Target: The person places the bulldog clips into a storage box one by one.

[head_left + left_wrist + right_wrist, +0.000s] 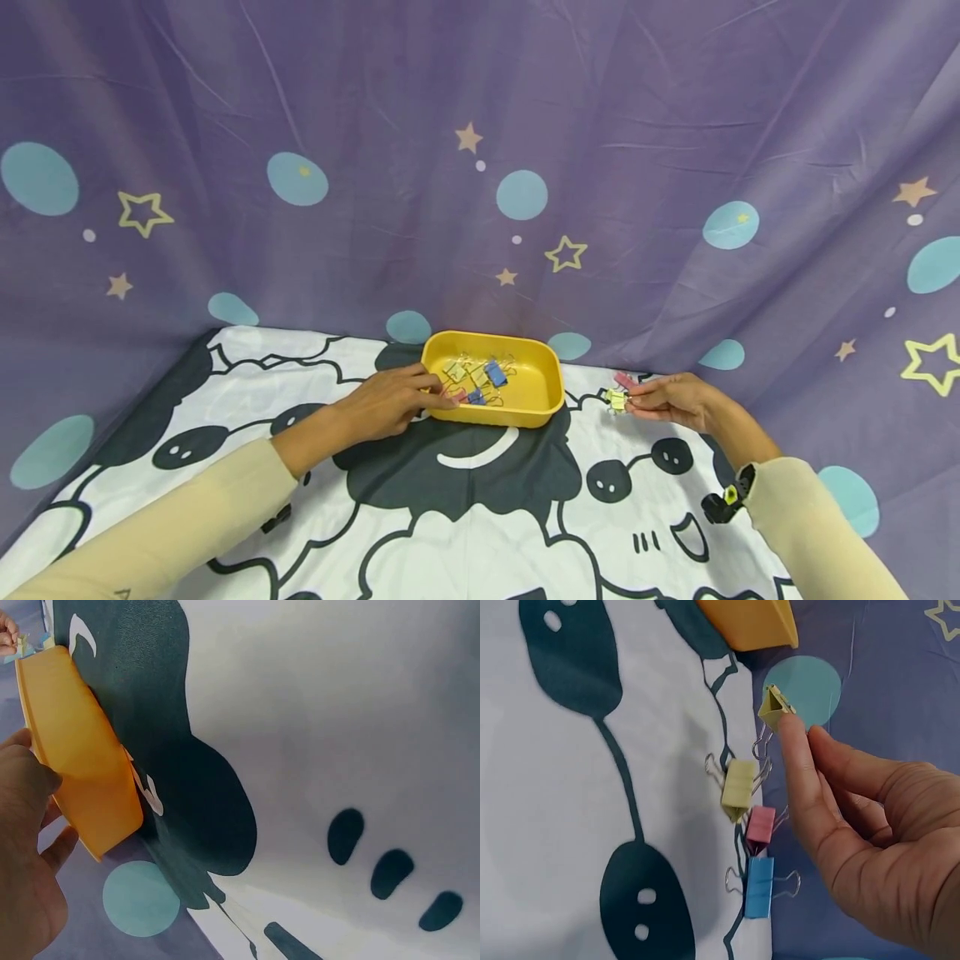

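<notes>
A yellow plastic tray (534, 392) sits on the cartoon-print cloth and holds several binder clips (480, 379), blue, yellow and pink. My left hand (431, 392) grips the tray's left rim, with the thumb against the outer wall of the tray (79, 754) beside my left hand (37, 787). To the right of the tray, my right hand (630, 402) pinches a small yellow binder clip (775, 707) at its fingertips (793, 739). Below it on the cloth lie a yellow clip (739, 785), a pink clip (760, 824) and a blue clip (759, 886).
The black-and-white cloth (480, 517) covers the table. A purple curtain (480, 167) with stars and dots hangs right behind the tray. A corner of the tray (750, 619) shows at the top of the right wrist view.
</notes>
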A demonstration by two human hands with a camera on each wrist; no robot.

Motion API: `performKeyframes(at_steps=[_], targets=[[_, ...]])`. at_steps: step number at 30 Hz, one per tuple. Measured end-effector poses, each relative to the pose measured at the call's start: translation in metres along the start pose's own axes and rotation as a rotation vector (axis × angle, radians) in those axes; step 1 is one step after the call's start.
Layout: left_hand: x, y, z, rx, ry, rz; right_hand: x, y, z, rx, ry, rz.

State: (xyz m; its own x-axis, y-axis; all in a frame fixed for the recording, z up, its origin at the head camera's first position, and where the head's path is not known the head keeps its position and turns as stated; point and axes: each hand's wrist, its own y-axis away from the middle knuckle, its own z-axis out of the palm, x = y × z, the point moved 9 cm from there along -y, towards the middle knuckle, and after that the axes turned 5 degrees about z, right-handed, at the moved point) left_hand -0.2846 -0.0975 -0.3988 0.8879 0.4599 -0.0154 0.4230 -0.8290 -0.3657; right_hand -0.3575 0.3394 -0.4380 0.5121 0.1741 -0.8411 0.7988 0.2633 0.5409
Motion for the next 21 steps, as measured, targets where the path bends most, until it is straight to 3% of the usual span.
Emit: performKeyframes(at_steps=[11,21], targets=[[0.001,0.0,-0.001,0.023,0.004,0.004,-0.022,-0.003,0.025,-0.065,0.0,-0.016],[0.001,-0.001,-0.002,0.015,0.012,0.0,-0.042,-0.012,0.049,-0.021,0.033,-0.009]])
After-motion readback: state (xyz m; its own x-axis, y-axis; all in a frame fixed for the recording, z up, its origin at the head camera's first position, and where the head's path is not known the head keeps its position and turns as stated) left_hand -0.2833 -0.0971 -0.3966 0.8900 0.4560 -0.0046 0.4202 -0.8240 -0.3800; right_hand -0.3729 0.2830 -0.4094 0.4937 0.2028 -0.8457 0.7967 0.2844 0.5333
